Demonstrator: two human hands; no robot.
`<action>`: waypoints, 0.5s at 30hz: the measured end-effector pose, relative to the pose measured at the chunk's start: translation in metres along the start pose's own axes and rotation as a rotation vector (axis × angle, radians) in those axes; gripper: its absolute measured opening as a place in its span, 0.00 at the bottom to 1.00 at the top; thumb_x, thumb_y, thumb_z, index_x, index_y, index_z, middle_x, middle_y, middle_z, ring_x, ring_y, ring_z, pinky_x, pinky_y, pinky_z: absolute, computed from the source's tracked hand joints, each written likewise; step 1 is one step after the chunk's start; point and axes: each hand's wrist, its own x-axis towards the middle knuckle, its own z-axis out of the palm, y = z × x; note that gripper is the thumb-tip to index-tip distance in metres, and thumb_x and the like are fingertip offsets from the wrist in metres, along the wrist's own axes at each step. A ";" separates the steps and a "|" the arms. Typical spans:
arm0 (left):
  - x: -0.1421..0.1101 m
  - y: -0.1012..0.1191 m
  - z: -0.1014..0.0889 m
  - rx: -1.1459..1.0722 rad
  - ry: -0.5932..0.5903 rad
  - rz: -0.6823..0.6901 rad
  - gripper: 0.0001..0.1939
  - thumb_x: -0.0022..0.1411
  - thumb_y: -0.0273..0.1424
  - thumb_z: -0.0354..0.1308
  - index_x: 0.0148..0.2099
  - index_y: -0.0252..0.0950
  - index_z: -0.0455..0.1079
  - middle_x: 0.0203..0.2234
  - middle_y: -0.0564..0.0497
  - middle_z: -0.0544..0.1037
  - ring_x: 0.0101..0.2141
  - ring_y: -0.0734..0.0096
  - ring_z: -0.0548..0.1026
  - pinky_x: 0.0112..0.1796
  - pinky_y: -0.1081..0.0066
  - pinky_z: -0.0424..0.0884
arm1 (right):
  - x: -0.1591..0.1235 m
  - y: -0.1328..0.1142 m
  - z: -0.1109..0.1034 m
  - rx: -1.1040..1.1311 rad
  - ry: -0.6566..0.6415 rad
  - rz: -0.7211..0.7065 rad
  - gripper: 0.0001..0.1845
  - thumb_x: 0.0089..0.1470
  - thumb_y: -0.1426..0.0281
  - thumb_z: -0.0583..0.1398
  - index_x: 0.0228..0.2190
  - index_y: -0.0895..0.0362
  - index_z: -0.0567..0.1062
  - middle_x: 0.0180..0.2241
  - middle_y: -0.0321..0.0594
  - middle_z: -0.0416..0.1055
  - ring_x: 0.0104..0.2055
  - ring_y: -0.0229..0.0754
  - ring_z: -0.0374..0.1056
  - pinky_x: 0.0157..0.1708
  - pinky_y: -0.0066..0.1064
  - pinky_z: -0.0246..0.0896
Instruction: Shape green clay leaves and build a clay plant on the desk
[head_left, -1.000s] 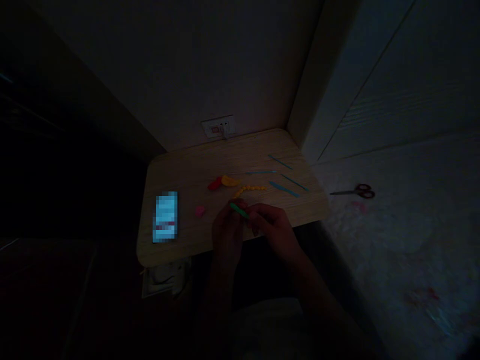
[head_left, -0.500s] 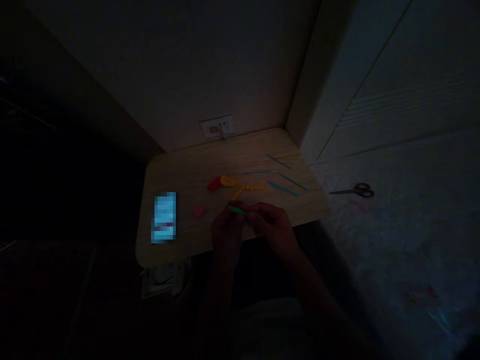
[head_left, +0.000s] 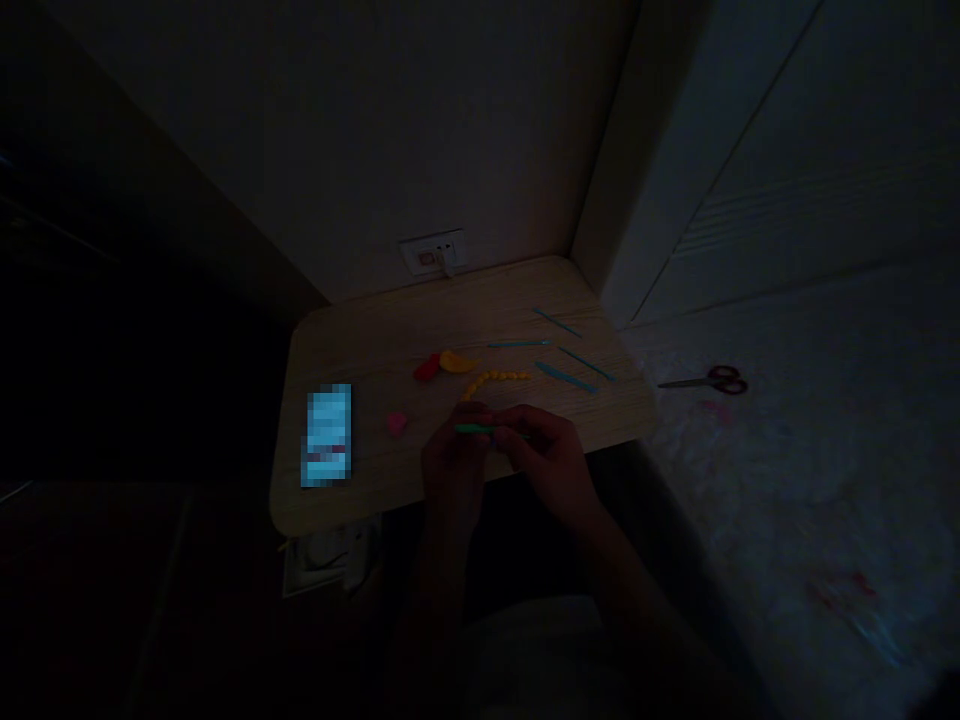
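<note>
Left hand and right hand come together over the near edge of the desk, and through the head camera I see them both closed on a slim green piece. Its rounded end shows at the left fingers, while the right thumb and fingers pinch the other end. It is so dark that I cannot say for certain whether the green piece is modelling clay or a tool.

Just beyond the hands I see a knobbly yellow strand curving across the wood. Farther back, a red lump touches a smooth yellow piece, and a pink lump sits to the left of the hands. Four slender blue tools lie toward the right side. At the left end I make out a smartphone with its screen lit. Scissors rest off the desk, to my right, and a wall socket is above the back edge.
</note>
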 end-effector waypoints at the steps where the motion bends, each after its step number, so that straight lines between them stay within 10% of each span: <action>1: 0.000 -0.001 0.001 0.000 0.001 0.002 0.16 0.46 0.42 0.82 0.33 0.40 0.84 0.39 0.49 0.79 0.40 0.68 0.78 0.41 0.70 0.77 | 0.000 0.001 0.000 -0.003 0.005 -0.003 0.09 0.54 0.61 0.69 0.34 0.53 0.84 0.34 0.40 0.84 0.32 0.42 0.76 0.29 0.30 0.70; 15: -0.001 -0.001 0.006 -0.044 0.027 0.015 0.17 0.45 0.42 0.82 0.29 0.38 0.82 0.35 0.51 0.76 0.35 0.74 0.75 0.36 0.75 0.74 | -0.002 0.004 0.004 -0.002 0.043 -0.041 0.09 0.54 0.60 0.70 0.31 0.53 0.84 0.32 0.40 0.83 0.35 0.45 0.78 0.35 0.33 0.74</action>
